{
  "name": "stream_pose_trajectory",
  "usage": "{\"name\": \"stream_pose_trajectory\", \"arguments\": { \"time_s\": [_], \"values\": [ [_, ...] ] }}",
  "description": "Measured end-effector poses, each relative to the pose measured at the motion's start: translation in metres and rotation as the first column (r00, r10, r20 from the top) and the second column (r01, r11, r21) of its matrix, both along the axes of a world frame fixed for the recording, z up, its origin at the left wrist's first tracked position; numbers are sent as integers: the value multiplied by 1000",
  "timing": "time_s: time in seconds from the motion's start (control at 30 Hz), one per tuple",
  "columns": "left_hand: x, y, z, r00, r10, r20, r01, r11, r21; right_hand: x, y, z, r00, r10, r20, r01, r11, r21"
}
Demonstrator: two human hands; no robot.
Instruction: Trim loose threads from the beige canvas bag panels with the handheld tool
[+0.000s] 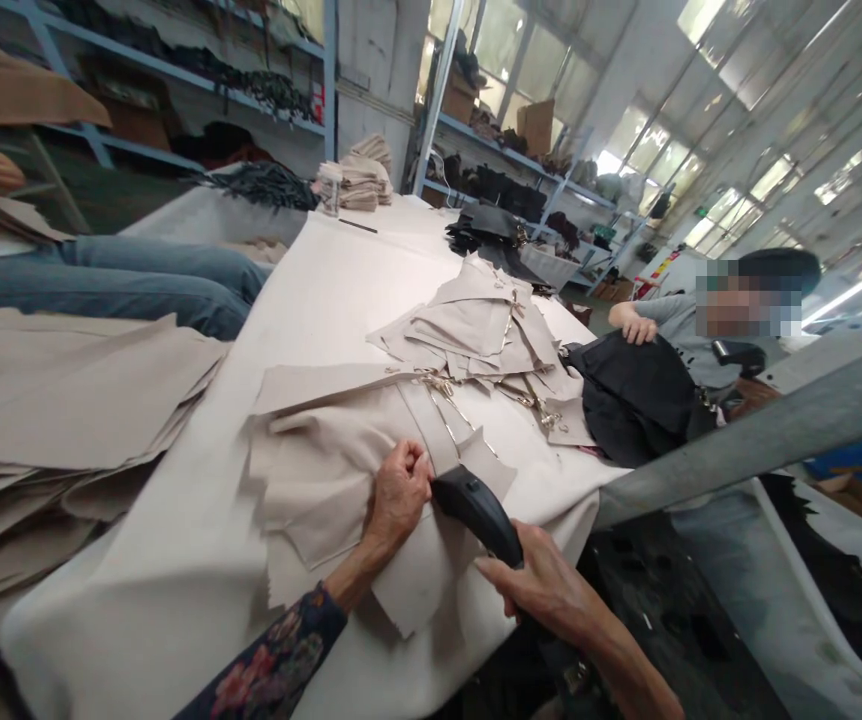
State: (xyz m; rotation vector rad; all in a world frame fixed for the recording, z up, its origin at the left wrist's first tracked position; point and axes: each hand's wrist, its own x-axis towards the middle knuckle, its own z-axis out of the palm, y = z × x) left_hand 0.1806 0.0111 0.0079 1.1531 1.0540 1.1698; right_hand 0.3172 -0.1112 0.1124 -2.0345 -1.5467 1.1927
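Note:
My right hand is wrapped round a black handheld tool with a curved body. The tool's wide front end points left, close to the fingertips of my left hand. My left hand is closed in a pinch over a beige fabric piece; what lies between its fingertips is hidden. The piece rests in folds on layers of the same fabric. Along its far edge lie gold-coloured metal clasps and zip pulls.
Beyond lies another heap of beige pieces on the white-covered table. More beige fabric is stacked at left, beside a person's jeans. At right, a co-worker handles black fabric. A metal bar slants across the right.

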Motion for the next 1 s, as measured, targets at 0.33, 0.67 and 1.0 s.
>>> {"name": "stream_pose_trajectory", "arguments": {
  "time_s": [0.33, 0.67, 1.0],
  "values": [
    [-1, 0, 1, 1000, 5, -2, -5, 1000, 26, -2, 2, 1, 999, 22, 33, -22, 1000, 10],
    [-1, 3, 0, 999, 11, -32, -10, 1000, 23, 6, 10, -1, 1000, 4, -12, -4, 1000, -3],
    [-23, -5, 34, 953, -89, -291, 117, 990, 81, 32, -24, 19, 994, -110, 28, 108, 993, 55]
  ]
}}
